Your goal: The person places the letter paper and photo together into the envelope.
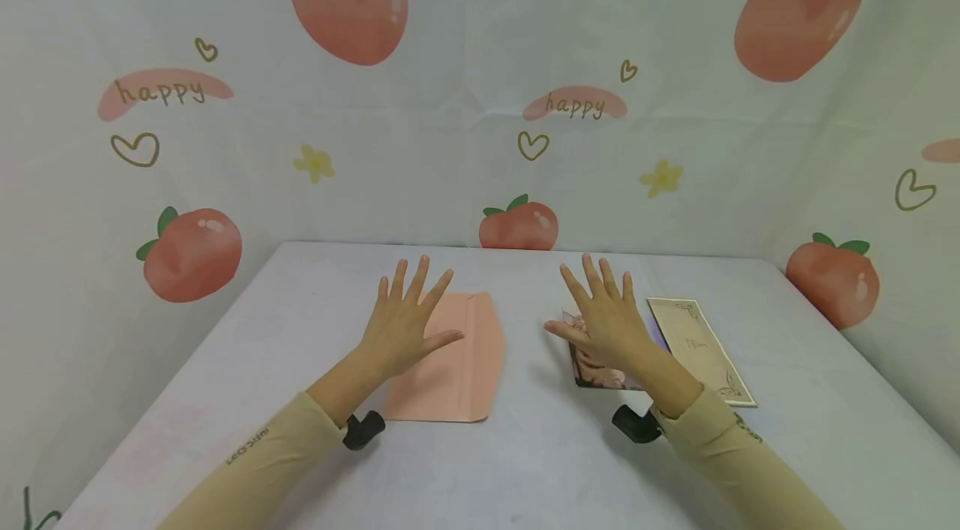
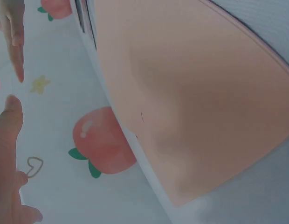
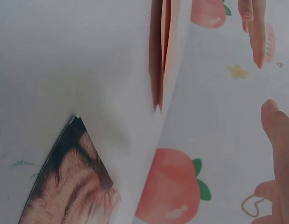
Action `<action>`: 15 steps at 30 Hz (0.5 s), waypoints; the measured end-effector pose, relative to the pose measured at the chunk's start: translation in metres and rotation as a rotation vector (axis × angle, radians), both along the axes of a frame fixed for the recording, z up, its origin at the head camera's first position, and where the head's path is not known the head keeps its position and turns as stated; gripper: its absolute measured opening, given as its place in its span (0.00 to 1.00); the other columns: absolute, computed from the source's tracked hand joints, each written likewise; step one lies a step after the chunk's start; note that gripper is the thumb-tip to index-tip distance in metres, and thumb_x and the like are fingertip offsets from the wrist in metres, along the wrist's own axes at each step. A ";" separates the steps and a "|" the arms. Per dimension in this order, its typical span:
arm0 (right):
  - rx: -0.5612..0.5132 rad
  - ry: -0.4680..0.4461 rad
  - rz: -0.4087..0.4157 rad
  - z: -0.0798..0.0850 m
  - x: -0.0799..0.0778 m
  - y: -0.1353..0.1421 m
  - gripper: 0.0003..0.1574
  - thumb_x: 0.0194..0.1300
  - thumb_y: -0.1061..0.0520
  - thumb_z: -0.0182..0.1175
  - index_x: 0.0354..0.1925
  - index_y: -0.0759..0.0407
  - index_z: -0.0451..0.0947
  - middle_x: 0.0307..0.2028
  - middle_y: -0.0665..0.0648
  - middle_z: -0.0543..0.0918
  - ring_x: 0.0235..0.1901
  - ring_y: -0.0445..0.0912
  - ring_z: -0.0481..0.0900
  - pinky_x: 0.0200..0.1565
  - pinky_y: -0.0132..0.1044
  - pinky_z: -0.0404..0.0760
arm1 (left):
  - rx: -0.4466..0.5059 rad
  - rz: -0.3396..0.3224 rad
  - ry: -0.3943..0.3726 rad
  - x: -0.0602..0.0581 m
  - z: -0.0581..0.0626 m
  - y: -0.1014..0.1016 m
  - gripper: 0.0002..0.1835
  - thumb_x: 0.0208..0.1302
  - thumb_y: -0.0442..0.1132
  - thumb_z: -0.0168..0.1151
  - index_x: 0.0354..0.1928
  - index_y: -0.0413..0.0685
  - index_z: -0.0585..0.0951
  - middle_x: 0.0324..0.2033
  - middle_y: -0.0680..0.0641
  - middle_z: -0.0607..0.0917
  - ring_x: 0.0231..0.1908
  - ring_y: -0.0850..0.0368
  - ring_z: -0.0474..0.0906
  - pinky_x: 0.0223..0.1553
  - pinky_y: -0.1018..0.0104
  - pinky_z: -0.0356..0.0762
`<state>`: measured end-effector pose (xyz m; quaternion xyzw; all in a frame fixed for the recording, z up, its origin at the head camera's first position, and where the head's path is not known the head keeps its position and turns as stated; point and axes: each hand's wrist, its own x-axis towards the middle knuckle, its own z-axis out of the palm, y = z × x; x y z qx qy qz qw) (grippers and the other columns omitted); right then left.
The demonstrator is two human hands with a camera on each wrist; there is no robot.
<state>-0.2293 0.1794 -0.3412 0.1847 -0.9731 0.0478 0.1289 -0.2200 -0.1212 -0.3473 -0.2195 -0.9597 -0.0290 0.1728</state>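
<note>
Both hands hover over the white table with fingers spread and nothing held. My left hand [image 1: 401,326] overlaps a salmon-pink envelope [image 1: 442,392] in the head view; the envelope's flap side faces right. In the left wrist view the envelope [image 2: 219,112] fills much of the picture. My right hand [image 1: 611,326] is above a picture card [image 1: 600,376], hiding much of it. Striped, pinkish-brown fur shows on that card [image 3: 72,179] in the right wrist view. Just right of the right hand lies a cream card [image 1: 697,342] with ornate corners and a pale border.
A white cloth [image 1: 420,147] printed with red fruit, hearts, flowers and "happy" hangs behind the table [image 1: 525,480] and along its sides. Dark wrist straps [image 1: 363,430] sit at the cuffs of both light sleeves [image 1: 255,463].
</note>
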 end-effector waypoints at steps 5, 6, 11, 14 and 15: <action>-0.011 0.001 -0.001 0.002 0.001 0.001 0.54 0.58 0.31 0.55 0.72 0.54 0.48 0.72 0.68 0.47 0.72 0.66 0.42 0.66 0.69 0.43 | 0.001 -0.007 0.007 0.001 0.001 0.000 0.46 0.57 0.66 0.55 0.72 0.56 0.51 0.72 0.35 0.51 0.70 0.29 0.45 0.64 0.33 0.54; -0.017 0.000 0.000 0.002 0.002 0.001 0.54 0.58 0.31 0.55 0.72 0.54 0.48 0.72 0.68 0.47 0.72 0.66 0.41 0.66 0.68 0.43 | 0.002 -0.009 0.007 0.001 0.001 0.000 0.46 0.57 0.66 0.55 0.72 0.56 0.51 0.72 0.35 0.51 0.70 0.29 0.45 0.64 0.34 0.54; -0.047 0.006 0.012 0.005 0.004 0.002 0.54 0.59 0.31 0.54 0.72 0.54 0.48 0.72 0.68 0.47 0.72 0.66 0.42 0.66 0.68 0.43 | 0.020 -0.019 0.000 0.003 0.005 0.001 0.45 0.57 0.65 0.55 0.72 0.56 0.52 0.72 0.35 0.51 0.70 0.30 0.44 0.64 0.34 0.53; -0.066 0.008 0.027 0.007 0.005 0.002 0.53 0.60 0.32 0.54 0.72 0.54 0.48 0.72 0.68 0.47 0.72 0.65 0.43 0.67 0.66 0.44 | 0.028 -0.024 -0.002 0.005 0.009 0.001 0.45 0.58 0.65 0.55 0.72 0.55 0.52 0.71 0.36 0.52 0.70 0.31 0.46 0.65 0.35 0.54; -0.078 0.006 0.037 0.007 0.005 0.002 0.52 0.60 0.33 0.54 0.72 0.55 0.49 0.72 0.68 0.47 0.72 0.65 0.43 0.67 0.66 0.44 | 0.029 -0.028 0.001 0.006 0.010 0.001 0.45 0.58 0.65 0.55 0.72 0.55 0.53 0.71 0.35 0.53 0.70 0.31 0.47 0.65 0.35 0.54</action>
